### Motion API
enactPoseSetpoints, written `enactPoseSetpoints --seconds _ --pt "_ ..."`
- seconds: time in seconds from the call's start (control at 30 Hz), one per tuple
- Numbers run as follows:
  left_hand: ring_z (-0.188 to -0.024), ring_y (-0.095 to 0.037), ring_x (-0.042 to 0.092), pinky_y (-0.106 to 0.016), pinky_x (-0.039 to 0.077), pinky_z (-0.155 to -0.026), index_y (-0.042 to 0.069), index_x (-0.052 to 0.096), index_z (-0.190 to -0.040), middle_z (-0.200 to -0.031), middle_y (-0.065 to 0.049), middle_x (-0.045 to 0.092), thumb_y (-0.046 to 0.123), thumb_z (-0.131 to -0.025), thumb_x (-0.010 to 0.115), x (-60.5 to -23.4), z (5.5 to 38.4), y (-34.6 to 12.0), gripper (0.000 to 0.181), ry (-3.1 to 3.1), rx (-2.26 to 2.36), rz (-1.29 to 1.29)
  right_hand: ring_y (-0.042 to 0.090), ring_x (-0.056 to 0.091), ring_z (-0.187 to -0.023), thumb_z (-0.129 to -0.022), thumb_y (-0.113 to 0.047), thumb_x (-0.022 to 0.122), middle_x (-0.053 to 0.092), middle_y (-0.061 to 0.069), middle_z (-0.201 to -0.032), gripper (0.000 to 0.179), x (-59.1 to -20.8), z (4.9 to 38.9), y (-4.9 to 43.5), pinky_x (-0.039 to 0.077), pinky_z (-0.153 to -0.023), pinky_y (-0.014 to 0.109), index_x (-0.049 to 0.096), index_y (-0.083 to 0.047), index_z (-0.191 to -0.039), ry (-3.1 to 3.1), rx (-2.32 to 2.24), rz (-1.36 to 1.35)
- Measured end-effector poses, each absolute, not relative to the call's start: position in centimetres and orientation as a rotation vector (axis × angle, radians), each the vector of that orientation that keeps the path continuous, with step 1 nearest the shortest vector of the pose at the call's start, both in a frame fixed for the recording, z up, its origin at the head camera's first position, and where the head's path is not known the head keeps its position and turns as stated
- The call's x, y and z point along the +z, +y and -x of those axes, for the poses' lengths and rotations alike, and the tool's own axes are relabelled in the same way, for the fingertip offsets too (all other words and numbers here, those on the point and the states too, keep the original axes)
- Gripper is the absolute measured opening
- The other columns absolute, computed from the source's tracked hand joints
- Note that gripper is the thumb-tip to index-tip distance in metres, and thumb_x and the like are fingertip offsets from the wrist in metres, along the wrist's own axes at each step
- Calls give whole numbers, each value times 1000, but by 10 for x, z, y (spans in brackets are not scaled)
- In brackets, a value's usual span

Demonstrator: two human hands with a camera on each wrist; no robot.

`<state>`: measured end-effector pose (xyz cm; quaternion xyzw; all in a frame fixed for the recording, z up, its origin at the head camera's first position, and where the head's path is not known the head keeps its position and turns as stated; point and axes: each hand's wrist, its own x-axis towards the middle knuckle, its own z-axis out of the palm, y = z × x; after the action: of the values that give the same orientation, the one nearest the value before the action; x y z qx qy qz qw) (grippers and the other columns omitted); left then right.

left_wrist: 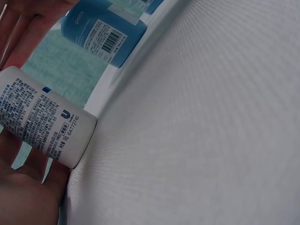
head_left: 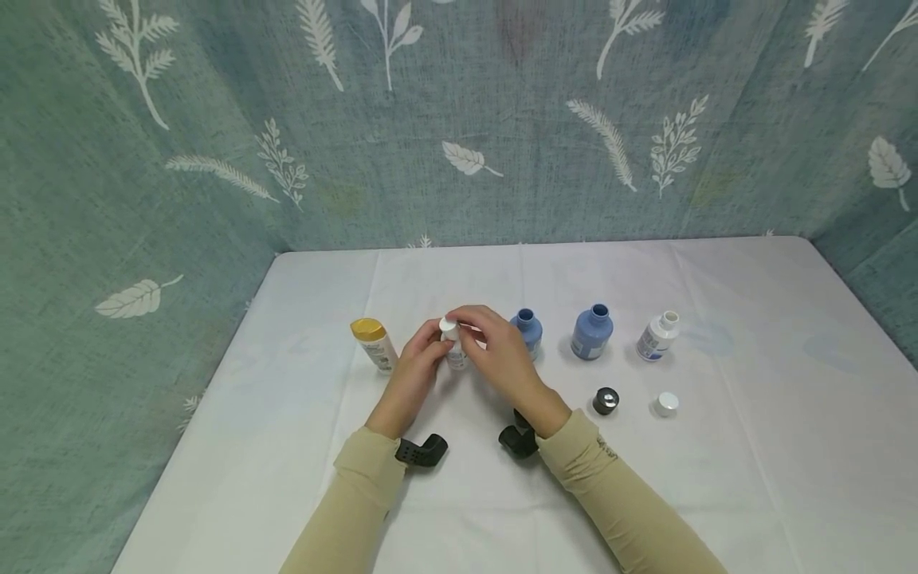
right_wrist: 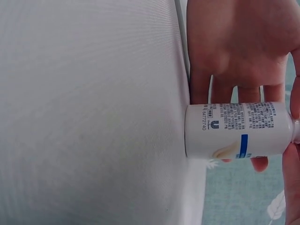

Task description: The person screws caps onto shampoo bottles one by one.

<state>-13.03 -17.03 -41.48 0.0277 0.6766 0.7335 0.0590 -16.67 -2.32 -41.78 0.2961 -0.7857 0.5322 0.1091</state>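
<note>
A small white printed bottle stands upright on the table, a white cap at its top. My left hand holds the bottle from its left side, the thumb near the neck. From the right, my right hand pinches the cap with fingers and thumb. In the left wrist view the bottle shows its printed back label, base at the cloth. The right wrist view has the bottle in front of my left hand's fingers, with my right fingers at its neck.
Left of my hands stands a white bottle with a yellow cap. To the right are two uncapped blue bottles and an uncapped white bottle. A black cap and a white cap lie in front of them.
</note>
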Motion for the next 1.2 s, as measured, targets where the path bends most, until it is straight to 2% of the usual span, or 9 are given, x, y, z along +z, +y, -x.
enactPoseSetpoints --seconds 0.13,0.3,0.67,0.83,0.97,1.2 --pt "-124 -10 32 -29 21 -104 4 45 -118 -131 -4 41 8 -92 42 -416 129 -171 27 2039 2225 -81 6 54 -102 -88 -7 53 59 -5 -112 25 -418 165 -23 46 -81 20 61 -13 -110 -2325 1629 -846" --pt "-125 -9 31 -28 21 -104 5 45 -118 -131 -3 41 10 -91 43 -419 129 -172 27 2044 2216 -56 6 56 -100 -87 -5 53 60 -4 -106 22 -418 164 -24 45 -81 19 62 -12 -106 -2311 1648 -836" --pt "-122 -14 34 -31 21 -105 2 45 -116 -127 -7 42 8 -91 43 -422 132 -173 26 1997 2261 -87 6 54 -101 -87 -6 52 56 -6 -104 20 -418 165 -23 47 -78 22 61 -15 -103 -2309 1594 -857" --pt "-123 -16 32 -34 19 -105 4 47 -114 -128 -8 42 7 -91 43 -431 136 -175 24 1979 2301 -106 5 53 -103 -89 -5 51 57 -7 -110 26 -418 165 -23 48 -76 25 60 -17 -110 -2313 1587 -847" --pt "-124 -15 32 -34 19 -105 5 47 -115 -129 -7 42 9 -90 45 -440 141 -177 25 1972 2317 -104 2 51 -105 -88 -4 51 57 -8 -115 32 -416 164 -23 48 -76 23 59 -18 -116 -2329 1559 -847" --pt "-124 -12 32 -30 21 -104 4 46 -116 -130 -5 42 10 -90 45 -432 137 -175 27 1990 2290 -92 2 51 -105 -87 -3 51 59 -6 -114 31 -415 163 -24 45 -80 19 61 -16 -113 -2345 1545 -844"
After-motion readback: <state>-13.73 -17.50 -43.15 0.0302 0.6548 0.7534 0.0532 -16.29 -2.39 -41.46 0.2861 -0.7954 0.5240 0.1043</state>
